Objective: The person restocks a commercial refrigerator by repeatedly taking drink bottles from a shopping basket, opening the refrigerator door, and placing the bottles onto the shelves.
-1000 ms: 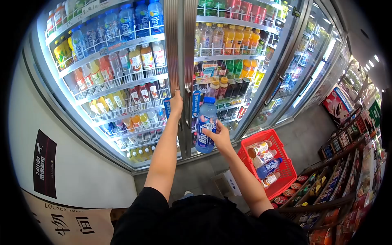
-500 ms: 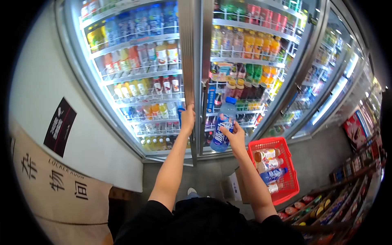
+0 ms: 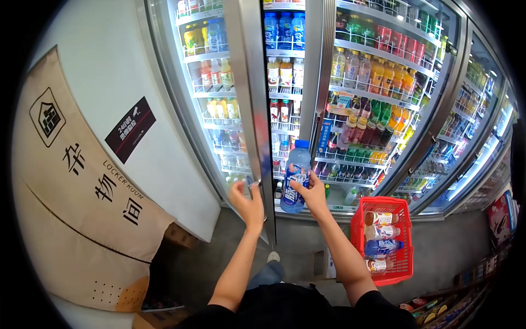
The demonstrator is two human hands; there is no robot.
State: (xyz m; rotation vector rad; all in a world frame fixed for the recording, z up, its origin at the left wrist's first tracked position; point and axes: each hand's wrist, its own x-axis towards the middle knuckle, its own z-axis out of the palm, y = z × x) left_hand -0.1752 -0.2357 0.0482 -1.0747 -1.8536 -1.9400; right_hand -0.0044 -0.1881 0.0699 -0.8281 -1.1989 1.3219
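My right hand (image 3: 311,194) grips a clear plastic drink bottle (image 3: 296,175) with a blue cap and blue label, held upright in front of the fridge. My left hand (image 3: 246,204) is beside the glass fridge door (image 3: 262,126), close to its handle, with thumb and fingers apart. Whether the fingertips touch the door cannot be made out. That door stands swung out towards me, edge-on. Behind it, shelves of bottles show, among them blue-capped bottles (image 3: 285,30) near the top.
A red shopping basket (image 3: 410,241) with several bottles stands on the floor at right. More glass fridge doors (image 3: 438,137) run off to the right. A white wall panel (image 3: 170,164) and a beige curtain (image 3: 82,219) are at left. Snack shelves (image 3: 444,307) are at lower right.
The fridge door has swung outwards from nearly closed. My left hand has moved lower and its fingers have loosened from the door's edge. My right hand still holds the bottle; the view has turned left.
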